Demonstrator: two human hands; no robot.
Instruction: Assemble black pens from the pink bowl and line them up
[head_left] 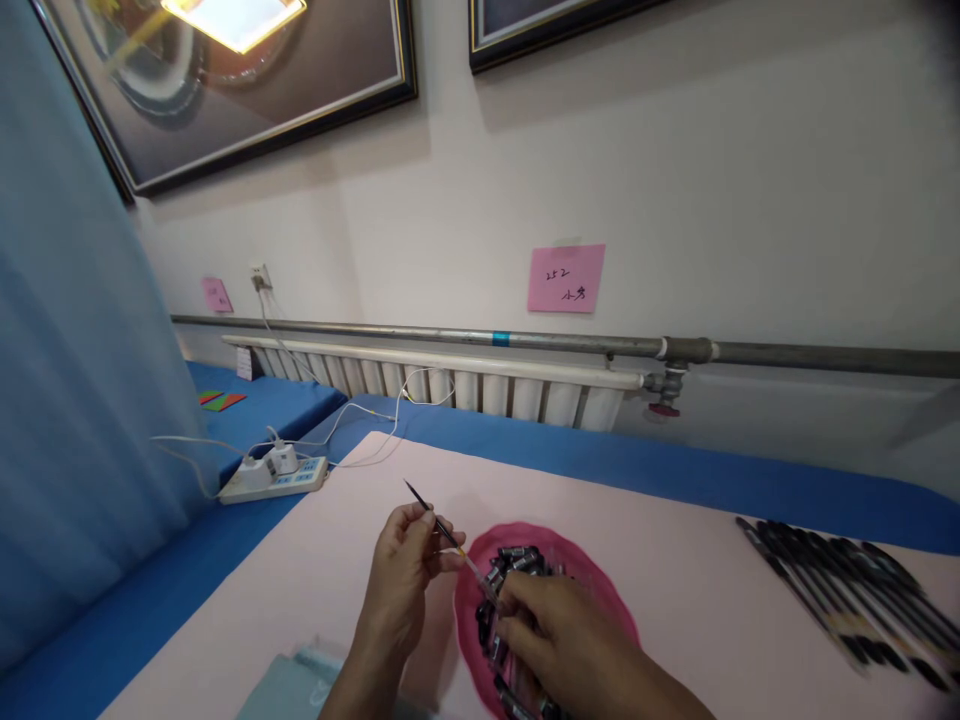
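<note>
My left hand point(405, 565) pinches a thin black pen refill point(431, 515) between thumb and fingers. The refill slants, its pointed end up and to the left, with a short yellowish band and a clear tube toward its lower end. My right hand point(566, 635) has its thumb and index finger closed at that clear lower end, above a pink scalloped bowl point(611, 590). Many small black and clear pen parts point(521, 560) lie in the bowl, partly hidden beneath my right hand.
Black pens point(840, 580) lie fanned out at the right on the pale pink sheet point(675, 540). A light-blue packet point(289, 688) rests by my left forearm. A power strip point(274, 482) with plugs and white cables sits at the left, near a blue curtain point(82, 350). A radiator point(450, 385) stands behind.
</note>
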